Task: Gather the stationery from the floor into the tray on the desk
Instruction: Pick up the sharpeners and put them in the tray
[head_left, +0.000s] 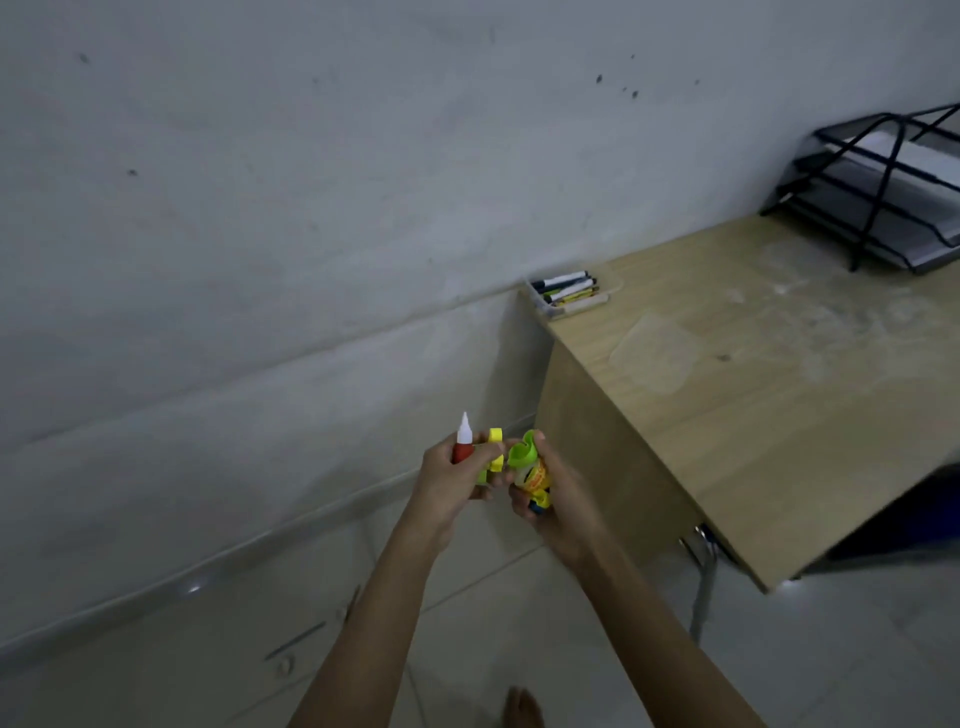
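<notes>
My left hand (452, 486) holds a red bottle with a white pointed tip (463, 441) and a yellow-green piece (493, 452). My right hand (553, 499) grips a glue bottle with a green cap and orange label (527, 467). Both hands are raised together in front of the desk's left side. A small clear tray (545, 306) lies on the far left corner of the wooden desk (779, 389); several pens and markers (569, 286) rest in it.
A black wire paper rack (883, 192) stands at the desk's far right against the grey wall. On the tiled floor below lie a thin dark stick (296, 640) and small pale items (284, 665). A metal desk leg (704, 587) and a bare foot (522, 706) show.
</notes>
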